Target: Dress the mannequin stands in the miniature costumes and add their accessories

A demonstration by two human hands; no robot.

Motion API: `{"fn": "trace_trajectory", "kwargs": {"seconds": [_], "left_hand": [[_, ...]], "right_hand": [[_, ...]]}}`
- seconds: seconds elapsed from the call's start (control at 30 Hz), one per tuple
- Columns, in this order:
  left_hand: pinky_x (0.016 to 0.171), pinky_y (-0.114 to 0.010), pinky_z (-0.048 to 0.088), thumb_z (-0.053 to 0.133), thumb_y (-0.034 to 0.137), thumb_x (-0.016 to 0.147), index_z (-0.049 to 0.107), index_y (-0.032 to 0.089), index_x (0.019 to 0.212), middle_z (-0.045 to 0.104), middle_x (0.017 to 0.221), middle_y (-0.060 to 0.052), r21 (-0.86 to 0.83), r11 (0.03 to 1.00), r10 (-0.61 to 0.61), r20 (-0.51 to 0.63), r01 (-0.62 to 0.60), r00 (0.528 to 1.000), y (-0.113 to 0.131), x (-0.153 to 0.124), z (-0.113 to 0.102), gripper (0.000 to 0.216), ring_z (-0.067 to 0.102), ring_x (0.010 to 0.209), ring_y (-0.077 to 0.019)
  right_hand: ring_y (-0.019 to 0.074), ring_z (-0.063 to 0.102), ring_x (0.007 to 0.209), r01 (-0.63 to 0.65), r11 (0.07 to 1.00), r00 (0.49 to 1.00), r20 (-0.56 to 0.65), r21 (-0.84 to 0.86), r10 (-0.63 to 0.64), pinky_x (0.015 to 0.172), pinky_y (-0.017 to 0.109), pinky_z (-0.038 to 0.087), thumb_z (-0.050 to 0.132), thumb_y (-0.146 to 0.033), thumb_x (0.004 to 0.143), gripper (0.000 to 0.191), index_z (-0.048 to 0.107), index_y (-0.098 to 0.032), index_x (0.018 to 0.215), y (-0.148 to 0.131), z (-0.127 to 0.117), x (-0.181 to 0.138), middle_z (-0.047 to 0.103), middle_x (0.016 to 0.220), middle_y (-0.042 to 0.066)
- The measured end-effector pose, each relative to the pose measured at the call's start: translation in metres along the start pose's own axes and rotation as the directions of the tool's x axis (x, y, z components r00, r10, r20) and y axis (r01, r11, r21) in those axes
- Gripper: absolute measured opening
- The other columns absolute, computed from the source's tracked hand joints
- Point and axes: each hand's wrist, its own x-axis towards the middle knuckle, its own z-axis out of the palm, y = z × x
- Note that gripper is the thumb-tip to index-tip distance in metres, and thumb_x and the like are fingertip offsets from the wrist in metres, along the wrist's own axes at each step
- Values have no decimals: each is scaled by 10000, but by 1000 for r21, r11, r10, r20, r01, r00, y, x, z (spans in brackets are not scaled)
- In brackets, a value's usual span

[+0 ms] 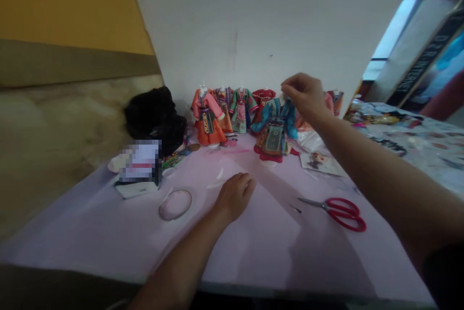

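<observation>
My right hand (303,95) reaches to the back of the table, its fingers pinched at the neck of a small dress form in a blue embroidered dress (276,124). This form stands upright in front of a row of others, its white base near the tabletop; the fingers partly hide its top. My left hand (235,196) rests on the pink tabletop, fingers curled in, with no object showing in them. Red-handled scissors (339,209) lie to its right, blades pointing left. A small dark-tipped item (296,209) lies by the scissor tip.
More dressed forms, including one in orange and pink (207,116) and one in green (242,109), line the white wall. At left are a phone (139,162) on a white box (139,188), a black bag (154,114) and a ring-shaped hoop (175,204). A picture card (322,162) lies right.
</observation>
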Motion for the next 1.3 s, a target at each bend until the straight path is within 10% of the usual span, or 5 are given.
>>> {"fn": "trace_trajectory", "kwargs": {"seconds": [0.63, 0.97, 1.2, 1.3], "left_hand": [[789, -357, 473, 309, 390, 1053, 582, 210, 854, 661, 828, -31, 76, 996, 16, 252, -36, 968, 4, 1, -8, 382, 641, 822, -208], [871, -371, 581, 365, 499, 1011, 697, 261, 964, 780, 1049, -22, 85, 996, 11, 141, -23, 990, -19, 8, -6, 411, 744, 975, -244], [907, -362, 611, 436, 567, 971, 715, 292, 990, 801, 1053, -6, 112, 993, 18, 86, -27, 996, -32, 5, 1, 393, 765, 983, -251], [936, -381, 610, 434, 574, 958, 716, 300, 958, 806, 1036, -3, 115, 993, -7, 63, 0, 998, -29, 6, 1, 393, 771, 959, -251]], "right_hand": [[192, 685, 866, 104, 992, 987, 128, -78, -94, 819, 348, 565, 635, -448, 938, 268, 681, -210, 1050, 23, 22, 3, 676, 889, 35], [174, 588, 1207, 230, 926, 940, 313, -299, -132, 1032, 407, 460, 152, -554, 1049, 560, 543, -208, 1251, 2, -37, 15, 670, 1120, 27], [196, 673, 1026, 157, 928, 915, 404, -338, -8, 933, 384, 549, 468, -281, 1016, 254, 642, -211, 1187, 43, -112, -50, 714, 1118, 54], [216, 673, 1025, 146, 888, 791, 591, -436, 160, 943, 382, 537, 527, -94, 920, 288, 695, -182, 1137, 85, -130, -97, 721, 1149, 102]]}}
